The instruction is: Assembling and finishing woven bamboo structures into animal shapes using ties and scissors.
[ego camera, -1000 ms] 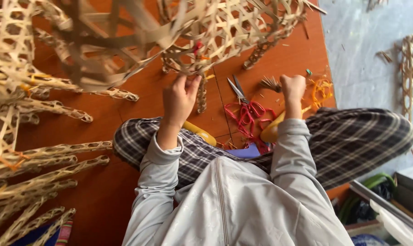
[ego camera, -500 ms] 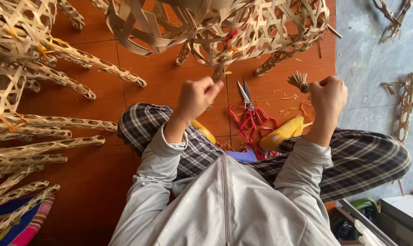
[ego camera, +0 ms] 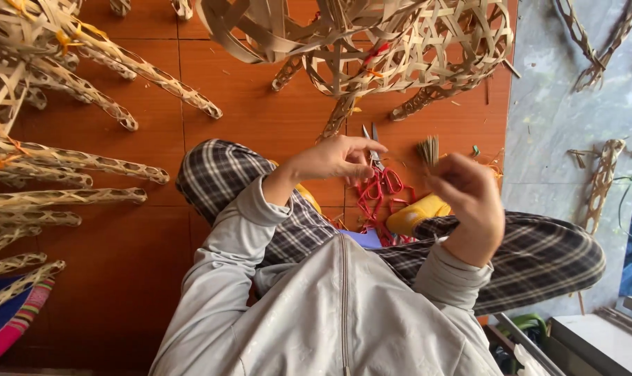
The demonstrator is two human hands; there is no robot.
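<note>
The left hand [ego camera: 333, 159] has its fingers pinched shut on a thin strip, barely visible. The right hand [ego camera: 469, 198] is curled closed around a bundle of strips [ego camera: 428, 150] — held above red-handled scissors [ego camera: 379, 182] on the orange tiled floor [ego camera: 260, 118], woven baskets [ego camera: 399, 42] beyond.

The right hand [ego camera: 469, 205] gripped a bundle of thin, dry, matt strips [ego camera: 428, 150], pale like split bamboo. Just beyond the left hand [ego camera: 333, 159] lay scissors [ego camera: 375, 174] with dull metal blades and glossy red plastic handles. Past them stood woven baskets [ego camera: 399, 42] of rough cane on smooth, satin terracotta floor tiles [ego camera: 260, 118].
</note>
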